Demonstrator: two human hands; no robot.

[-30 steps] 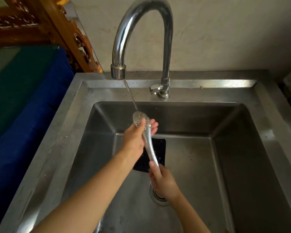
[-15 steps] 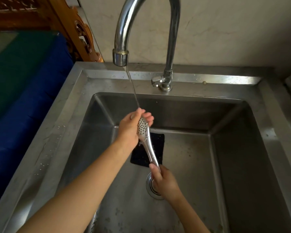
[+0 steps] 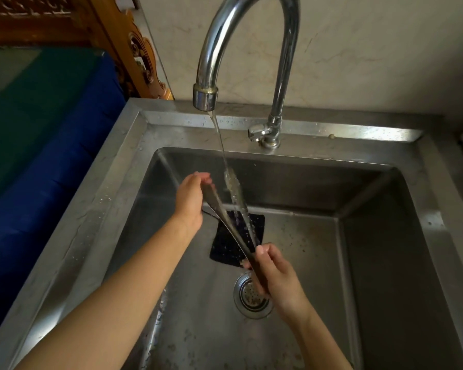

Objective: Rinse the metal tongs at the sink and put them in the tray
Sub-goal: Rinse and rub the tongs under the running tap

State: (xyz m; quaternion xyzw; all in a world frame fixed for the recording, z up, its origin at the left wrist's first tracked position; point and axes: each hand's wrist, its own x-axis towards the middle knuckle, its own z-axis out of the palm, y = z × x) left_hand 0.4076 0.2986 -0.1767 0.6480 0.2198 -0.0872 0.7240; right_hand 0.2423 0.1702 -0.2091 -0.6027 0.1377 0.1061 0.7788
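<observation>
Rinsing goes best with the tongs (image 3: 233,222) spread like this: right hand (image 3: 277,273) grip clamps the hinge end, left hand (image 3: 191,200) grip pinches one arm's tip. I'd rotate them slowly so the stream (image 3: 219,137) reaches both insides.

The faucet (image 3: 241,36) is glossy chromed metal. The sink (image 3: 385,236) is brushed steel, duller and water-spotted. The tongs (image 3: 226,217) are wet, shiny metal. A dark, dotted mat (image 3: 225,249) looks matt. The frame (image 3: 123,41) at left is varnished carved wood, above blue cloth (image 3: 51,156).
</observation>
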